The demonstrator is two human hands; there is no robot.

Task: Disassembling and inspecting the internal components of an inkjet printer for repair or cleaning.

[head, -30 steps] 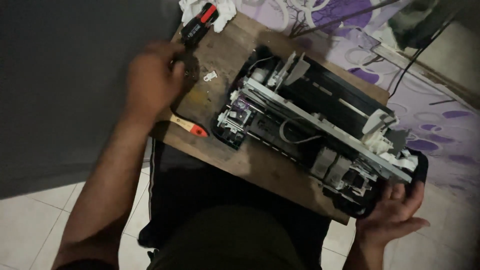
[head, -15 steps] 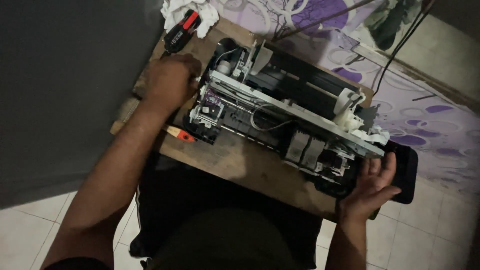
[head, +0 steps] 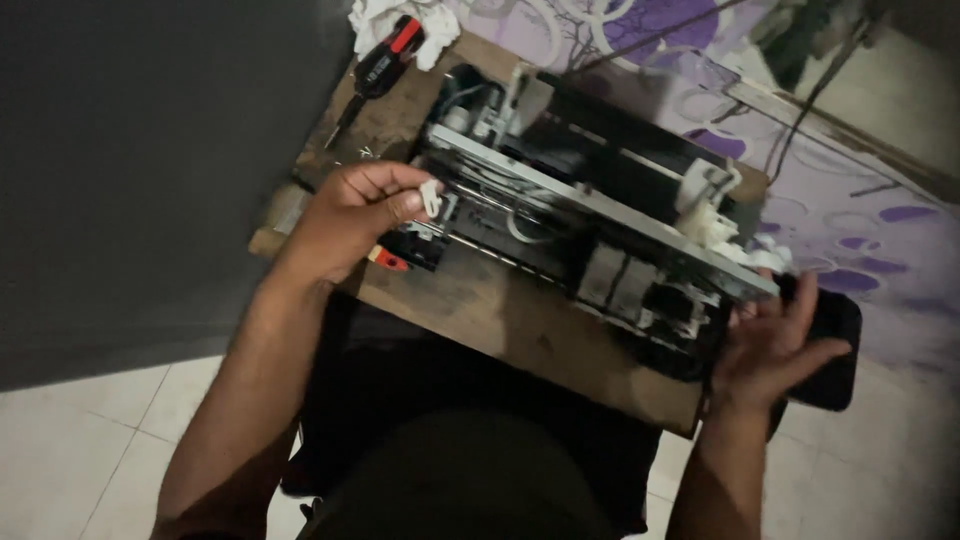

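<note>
My left hand point(head: 350, 215) has come away from the bare part of the wooden board point(head: 520, 325), where it was pressed down a second ago beside a small white part lying loose. It now sits at the left end of the printer mechanism point(head: 590, 230), closed around a small white plastic clip point(head: 431, 197) pinched between thumb and fingertips. The clip is held right against the left end of the metal rail point(head: 600, 205), touching or just beside it; I cannot tell which. Judged from this, the part has been lifted off the board and brought to the frame, but it is not yet seated.

My right hand point(head: 775, 345) has stayed at the right end of the mechanism. Its fingers are spread and curled around the frame's corner, bracing it. The black block point(head: 835, 350) behind the palm is partly hidden, so its contact with the hand is unclear.

The mechanism lies closer to me and more level on the board than before. A red-and-black screwdriver point(head: 380, 65) lies at the board's far corner, next to a white rag point(head: 385, 20), well apart from both hands. An orange-tipped tool point(head: 388, 260) shows just below my left hand.
</note>
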